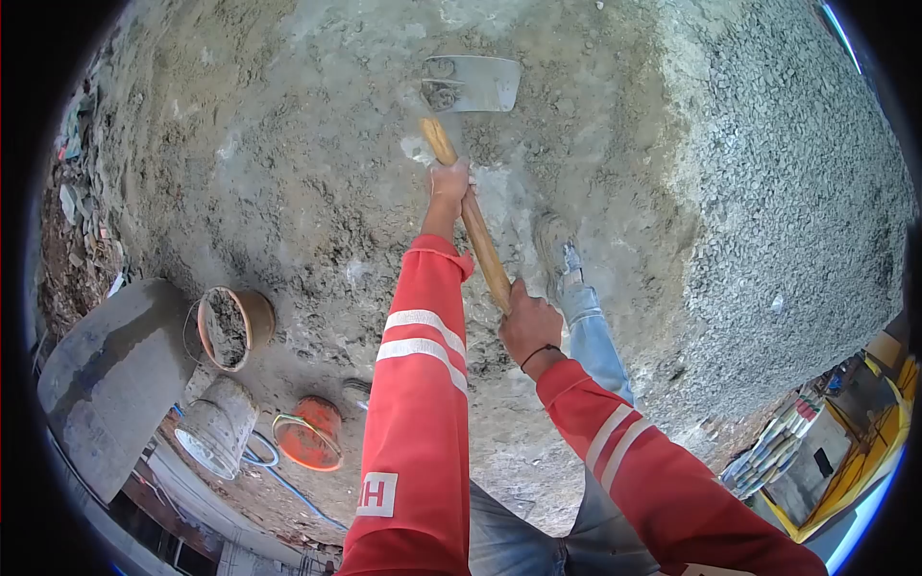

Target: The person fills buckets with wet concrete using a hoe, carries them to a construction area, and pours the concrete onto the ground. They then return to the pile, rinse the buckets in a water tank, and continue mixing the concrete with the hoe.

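A wooden handle (pixel 485 250) slants down and to the right across the middle of the view. My left hand (pixel 448 180) is wrapped round it near its upper end. Lower down, my right hand (pixel 530 324) grips the same handle. Beyond my left hand lies a flat metal blade (pixel 488 84) with some wet grey mix at its left side. The join between blade and handle cannot be made out. Grey, muddy mix (pixel 317 163) covers the ground around the blade.
Gravel (pixel 797 211) is heaped on the right. At the lower left stand a bucket of grey mix (pixel 257 322), a whitish bucket (pixel 223 422) and an orange bucket (pixel 312 432), with a blue hose (pixel 303 494) nearby. A yellow frame (pixel 816 526) is at the lower right.
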Action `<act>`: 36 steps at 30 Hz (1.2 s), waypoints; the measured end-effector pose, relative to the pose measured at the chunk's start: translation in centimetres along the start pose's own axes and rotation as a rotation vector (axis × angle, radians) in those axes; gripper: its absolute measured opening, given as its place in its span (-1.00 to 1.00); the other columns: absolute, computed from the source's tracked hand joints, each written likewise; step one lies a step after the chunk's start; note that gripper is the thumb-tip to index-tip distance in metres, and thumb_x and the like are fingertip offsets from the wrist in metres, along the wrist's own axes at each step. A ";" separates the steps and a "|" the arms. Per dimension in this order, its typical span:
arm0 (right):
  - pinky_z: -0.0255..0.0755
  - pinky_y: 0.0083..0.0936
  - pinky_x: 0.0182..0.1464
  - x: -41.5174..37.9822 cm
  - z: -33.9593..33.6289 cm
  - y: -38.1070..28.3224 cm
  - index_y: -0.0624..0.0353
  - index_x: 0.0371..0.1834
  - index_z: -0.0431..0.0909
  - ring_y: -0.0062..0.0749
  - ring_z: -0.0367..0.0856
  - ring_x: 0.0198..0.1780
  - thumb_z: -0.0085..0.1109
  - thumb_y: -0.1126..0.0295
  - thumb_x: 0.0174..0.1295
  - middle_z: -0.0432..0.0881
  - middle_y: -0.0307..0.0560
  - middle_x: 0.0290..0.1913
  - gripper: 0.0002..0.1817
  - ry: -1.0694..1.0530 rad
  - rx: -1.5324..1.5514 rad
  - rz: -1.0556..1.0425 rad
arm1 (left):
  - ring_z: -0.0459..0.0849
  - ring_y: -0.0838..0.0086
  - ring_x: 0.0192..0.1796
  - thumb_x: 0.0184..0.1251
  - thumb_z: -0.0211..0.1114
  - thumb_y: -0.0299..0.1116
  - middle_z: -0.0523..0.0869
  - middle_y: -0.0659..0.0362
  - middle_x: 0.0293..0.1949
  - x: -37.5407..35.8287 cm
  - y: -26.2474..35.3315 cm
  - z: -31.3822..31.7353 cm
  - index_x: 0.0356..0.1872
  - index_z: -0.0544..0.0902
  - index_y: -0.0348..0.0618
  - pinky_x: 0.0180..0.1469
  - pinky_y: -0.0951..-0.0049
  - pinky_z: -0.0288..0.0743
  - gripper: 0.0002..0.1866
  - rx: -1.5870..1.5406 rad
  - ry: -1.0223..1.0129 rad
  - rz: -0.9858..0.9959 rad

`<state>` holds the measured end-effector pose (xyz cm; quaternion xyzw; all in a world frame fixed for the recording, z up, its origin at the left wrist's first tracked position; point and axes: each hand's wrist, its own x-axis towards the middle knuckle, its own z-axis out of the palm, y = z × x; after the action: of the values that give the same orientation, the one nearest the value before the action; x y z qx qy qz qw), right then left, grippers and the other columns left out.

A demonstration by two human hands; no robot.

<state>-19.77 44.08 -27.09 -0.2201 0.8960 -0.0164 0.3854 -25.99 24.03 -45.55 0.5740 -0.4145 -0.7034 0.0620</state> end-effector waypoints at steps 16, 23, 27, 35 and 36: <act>0.56 -0.08 -0.22 -28.1 11.3 0.8 0.30 -0.20 0.48 0.18 0.65 -0.27 0.25 0.31 -0.02 0.64 0.27 -0.36 -0.64 -0.430 0.221 0.038 | 0.72 0.12 -0.43 0.04 0.32 -0.25 0.68 -0.11 -0.42 -26.4 -19.8 -17.7 -0.16 0.52 -0.52 -0.32 0.18 0.60 -0.52 0.669 0.268 -0.287; 0.53 -0.10 -0.30 -34.0 13.0 4.2 0.14 -0.18 0.51 0.15 0.64 -0.35 0.28 0.37 -0.04 0.62 0.16 -0.47 -0.68 -0.479 0.118 -0.092 | 0.64 -0.11 -0.13 0.06 0.32 -0.25 0.63 -0.21 -0.24 -36.1 -18.7 -21.1 -0.01 0.39 -0.35 -0.08 0.05 0.51 -0.47 0.702 0.690 0.062; 0.51 -0.05 -0.27 -25.1 16.1 -1.0 0.09 -0.19 0.50 0.18 0.62 -0.33 0.23 0.33 0.02 0.62 0.16 -0.47 -0.73 -0.434 0.250 -0.244 | 0.63 -0.12 -0.32 0.07 0.27 -0.33 0.59 -0.19 -0.40 -31.7 -7.3 -27.8 -0.03 0.37 -0.36 -0.19 0.02 0.46 -0.53 0.359 0.685 0.067; 0.48 -0.24 -0.23 -11.7 14.0 -18.2 0.30 -0.22 0.54 0.10 0.62 -0.31 0.23 0.43 -0.05 0.61 0.23 -0.40 -0.71 -0.356 0.361 -0.400 | 0.73 0.08 -0.29 0.13 0.30 -0.32 0.65 -0.18 -0.27 -7.8 -6.3 -37.9 0.00 0.34 -0.33 -0.18 0.21 0.62 -0.52 0.377 0.561 -0.081; 0.48 -0.24 -0.23 -12.6 13.0 -18.4 0.31 -0.24 0.54 0.10 0.62 -0.31 0.24 0.42 -0.05 0.61 0.23 -0.40 -0.71 -0.454 0.314 -0.248 | 0.73 0.05 -0.23 0.11 0.30 -0.32 0.66 -0.19 -0.24 -8.2 -6.6 -37.5 -0.01 0.35 -0.33 -0.12 0.19 0.61 -0.53 0.396 0.477 -0.248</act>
<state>3.98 34.44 -23.91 -0.2636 0.7397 -0.1518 0.6002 11.52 13.76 -43.54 0.7696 -0.4438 -0.4572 -0.0416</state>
